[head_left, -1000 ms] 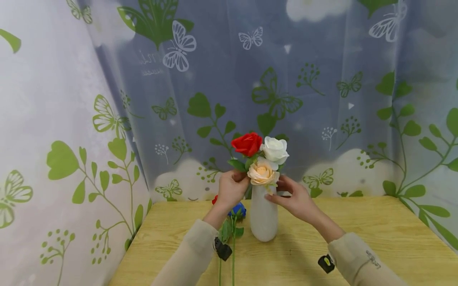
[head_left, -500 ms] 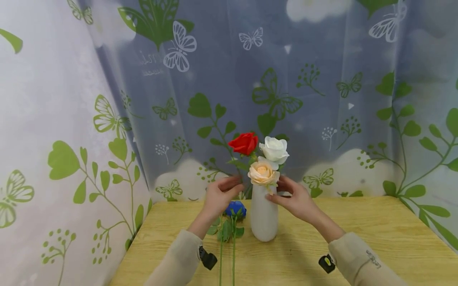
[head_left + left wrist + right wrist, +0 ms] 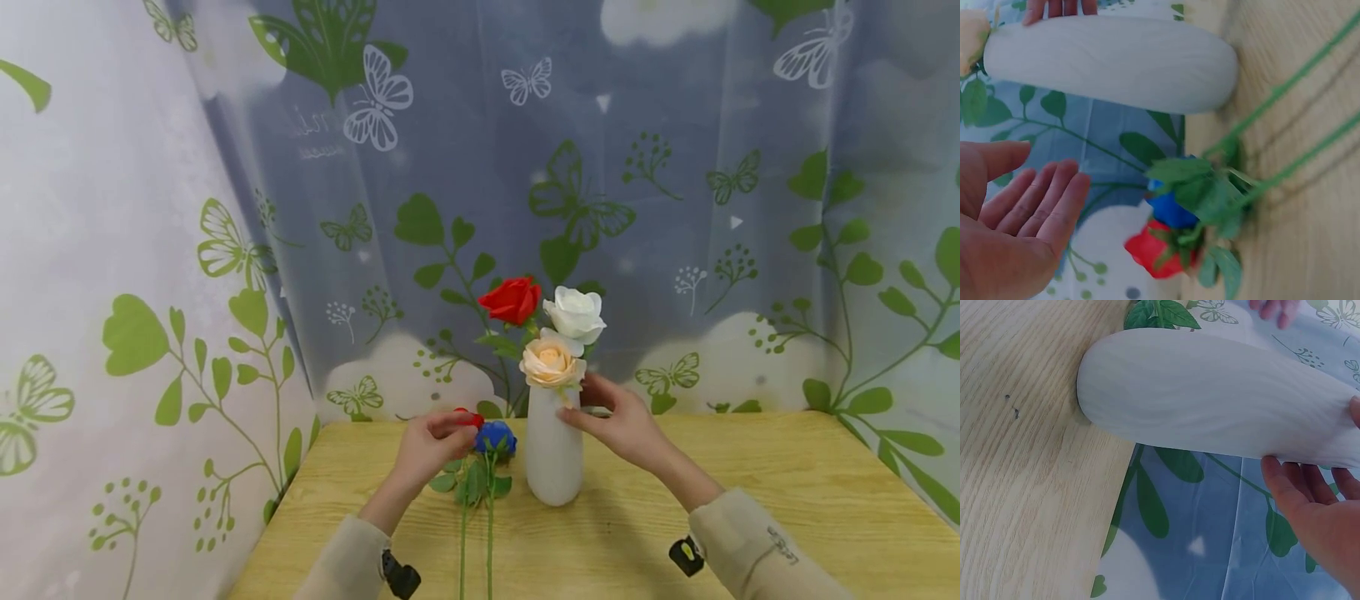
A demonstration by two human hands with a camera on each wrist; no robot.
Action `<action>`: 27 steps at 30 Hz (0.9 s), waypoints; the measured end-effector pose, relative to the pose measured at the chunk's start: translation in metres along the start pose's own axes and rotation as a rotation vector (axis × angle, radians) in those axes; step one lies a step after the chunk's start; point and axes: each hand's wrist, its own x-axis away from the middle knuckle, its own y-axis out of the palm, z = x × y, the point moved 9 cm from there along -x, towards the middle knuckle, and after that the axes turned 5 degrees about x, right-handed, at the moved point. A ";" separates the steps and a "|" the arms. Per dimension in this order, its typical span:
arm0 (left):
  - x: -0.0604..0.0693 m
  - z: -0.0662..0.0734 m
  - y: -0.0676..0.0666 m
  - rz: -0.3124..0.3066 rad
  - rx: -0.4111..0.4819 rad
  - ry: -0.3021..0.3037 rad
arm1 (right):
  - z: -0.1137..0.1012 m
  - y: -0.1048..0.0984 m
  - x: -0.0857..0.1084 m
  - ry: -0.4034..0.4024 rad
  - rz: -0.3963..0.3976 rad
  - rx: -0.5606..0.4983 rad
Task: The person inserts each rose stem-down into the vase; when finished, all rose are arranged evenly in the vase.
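A white vase (image 3: pixel 554 458) stands upright on the table, holding a red rose (image 3: pixel 512 300), a white rose (image 3: pixel 576 312) and a peach rose (image 3: pixel 552 362). My right hand (image 3: pixel 621 419) grips the vase near its neck, thumb in front and fingers around the right side, as the right wrist view also shows. To the left of the vase, a blue rose (image 3: pixel 495 437) and another red rose (image 3: pixel 1157 250) lie on the table, stems towards me. Above them hovers my left hand (image 3: pixel 431 446); in the left wrist view it holds nothing and its fingers are apart from the flowers.
The wooden table (image 3: pixel 675 500) reaches back to a printed curtain (image 3: pixel 465 167) with butterflies and leaves. Another curtain panel (image 3: pixel 150 250) hangs along the left side. Two green stems (image 3: pixel 490 542) run to the table's near part.
My left hand has let go by the vased red rose and moved down and left to the lying roses. That red rose shifted slightly left. My right hand stays on the vase.
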 end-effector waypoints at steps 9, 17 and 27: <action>0.020 -0.047 -0.012 -0.013 -0.024 -0.161 | 0.001 0.000 0.000 -0.004 0.004 -0.007; 0.029 -0.078 -0.017 -0.019 0.003 -0.215 | 0.002 0.001 -0.001 -0.011 0.003 -0.001; 0.038 -0.097 -0.020 -0.029 0.049 -0.278 | 0.001 0.001 0.000 0.011 -0.018 -0.003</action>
